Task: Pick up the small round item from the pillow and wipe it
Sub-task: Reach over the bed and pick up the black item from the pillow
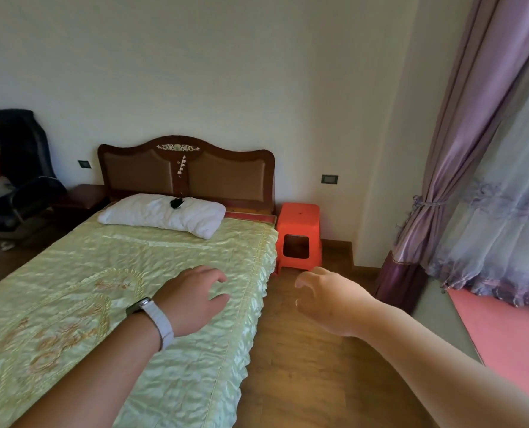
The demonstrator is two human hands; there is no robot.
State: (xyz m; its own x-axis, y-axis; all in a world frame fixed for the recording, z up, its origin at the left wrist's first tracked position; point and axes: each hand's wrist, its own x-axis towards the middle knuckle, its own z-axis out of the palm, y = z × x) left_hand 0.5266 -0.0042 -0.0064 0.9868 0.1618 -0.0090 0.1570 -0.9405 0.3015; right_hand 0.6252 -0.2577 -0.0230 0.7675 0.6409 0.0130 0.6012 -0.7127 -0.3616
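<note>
I see both hands, left (192,299) and right (328,299), loose and empty; the dark item (176,202) lies on the pillow (152,214) at 12 o'clock

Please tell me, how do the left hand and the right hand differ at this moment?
The left hand wears a white watch band at its wrist; the right hand has a bare wrist. The left hand is over the green bedspread, the right hand over the wooden floor beside the bed. Both are empty, with fingers loosely curled, far from the small dark item on the pillow.
</note>
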